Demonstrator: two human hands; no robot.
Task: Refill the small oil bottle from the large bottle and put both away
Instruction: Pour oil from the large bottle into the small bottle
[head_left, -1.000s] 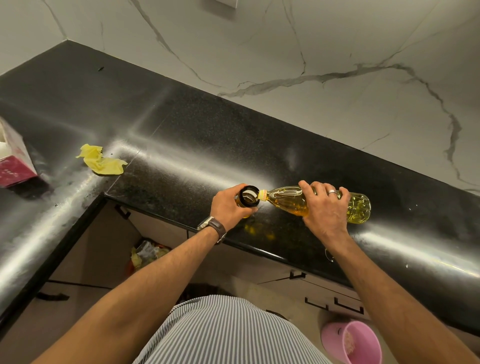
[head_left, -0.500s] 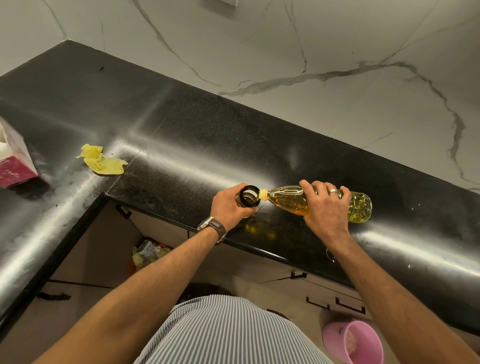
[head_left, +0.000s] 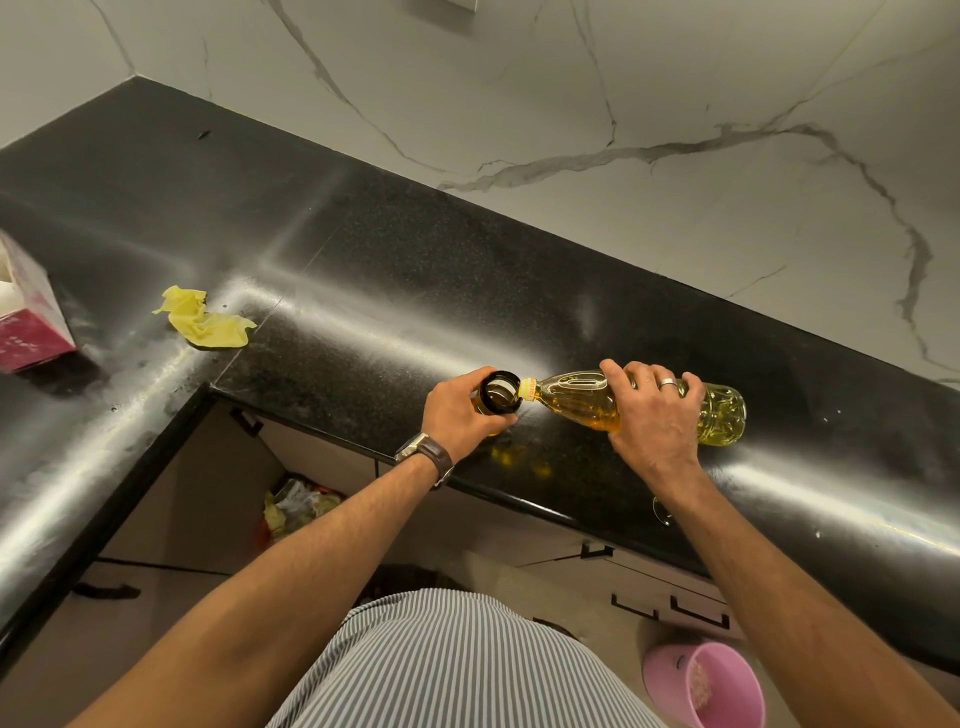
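Two bottles: left hand (head_left: 457, 415) grips small bottle (head_left: 500, 393), right hand (head_left: 655, 415) grips large bottle (head_left: 722, 415).

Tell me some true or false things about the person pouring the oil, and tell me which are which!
1. The right hand holds the large bottle tipped toward the small bottle. True.
2. The left hand lies flat on the counter. False: its fingers grip the small bottle.
3. A yellow cloth lies on the counter. True.
4. The large bottle is empty. False: yellow oil shows inside.
5. The pink bucket stands on the counter. False: it is on the floor.
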